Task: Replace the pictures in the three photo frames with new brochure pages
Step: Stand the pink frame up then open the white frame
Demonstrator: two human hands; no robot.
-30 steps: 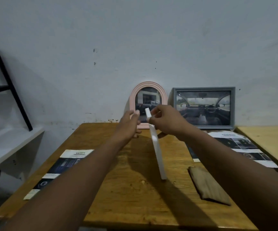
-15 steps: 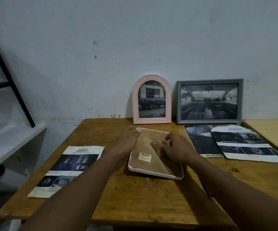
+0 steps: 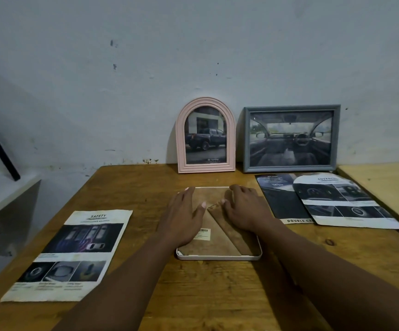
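White frame (image 3: 217, 257) face-down on table (image 3: 146, 187) | left fingers (image 3: 186, 199) flat, released, on backing (image 3: 208, 247) | right fingers (image 3: 238, 191) arched, tips on backing

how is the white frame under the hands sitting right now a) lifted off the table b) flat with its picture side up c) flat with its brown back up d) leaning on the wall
c: the white frame lies flat on the table with its brown back and a barcode sticker facing up, and the left hand and right hand rest on it.
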